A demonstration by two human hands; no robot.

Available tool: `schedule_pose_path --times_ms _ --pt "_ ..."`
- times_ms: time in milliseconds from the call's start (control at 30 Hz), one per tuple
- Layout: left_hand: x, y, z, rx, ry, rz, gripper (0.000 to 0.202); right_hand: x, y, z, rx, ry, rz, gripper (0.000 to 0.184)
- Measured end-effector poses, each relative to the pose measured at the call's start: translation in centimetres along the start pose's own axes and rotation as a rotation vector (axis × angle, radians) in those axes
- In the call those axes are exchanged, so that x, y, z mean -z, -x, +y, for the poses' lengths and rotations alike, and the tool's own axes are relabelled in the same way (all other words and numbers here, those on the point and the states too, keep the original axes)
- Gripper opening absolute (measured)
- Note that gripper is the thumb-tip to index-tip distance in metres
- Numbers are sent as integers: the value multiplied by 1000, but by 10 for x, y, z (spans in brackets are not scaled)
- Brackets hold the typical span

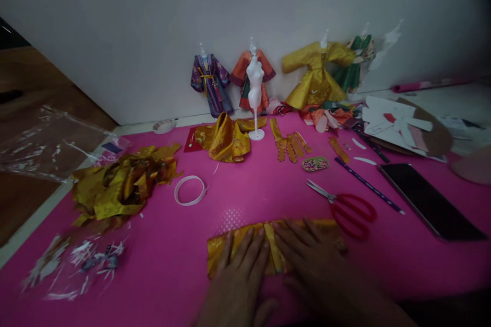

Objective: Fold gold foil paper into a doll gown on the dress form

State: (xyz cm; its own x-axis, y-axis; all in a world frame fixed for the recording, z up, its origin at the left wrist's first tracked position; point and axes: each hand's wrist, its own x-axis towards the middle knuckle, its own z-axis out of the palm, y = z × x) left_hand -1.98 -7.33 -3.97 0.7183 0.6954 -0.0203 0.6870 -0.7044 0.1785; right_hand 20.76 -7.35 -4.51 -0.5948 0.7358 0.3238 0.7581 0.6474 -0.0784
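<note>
Pressing down flat, the left hand (241,276) and right hand (310,250) lie splayed side by side, each grip released and grasping nothing, on a strip of gold cloth (271,246) at the near side of the pink-topped bench (164,260), probably to hold it smooth. Red-handled scissors (332,198) rest just beyond the right hand, seemingly for easy reach, while gold scraps (118,184) are heaped to the left, perhaps out of the way; farther back stands a bare white mannequin (255,82).
</note>
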Motion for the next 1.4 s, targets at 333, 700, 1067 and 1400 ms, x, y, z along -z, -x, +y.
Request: schedule_pose_path --times_ms 333,700,1067,1400 --pt "0 -2 -2 -19 -17 44 86 -7 2 -2 0 -46 -31 47" --pt "5 -6 -2 -21 -56 -34 84 11 4 2 29 -75 31 42" --pt "18 -11 4 5 18 212 47 11 5 -3 -9 -175 99 38" --pt "49 -65 -18 176 303 122 12 4 8 -13 -201 -335 262 28"
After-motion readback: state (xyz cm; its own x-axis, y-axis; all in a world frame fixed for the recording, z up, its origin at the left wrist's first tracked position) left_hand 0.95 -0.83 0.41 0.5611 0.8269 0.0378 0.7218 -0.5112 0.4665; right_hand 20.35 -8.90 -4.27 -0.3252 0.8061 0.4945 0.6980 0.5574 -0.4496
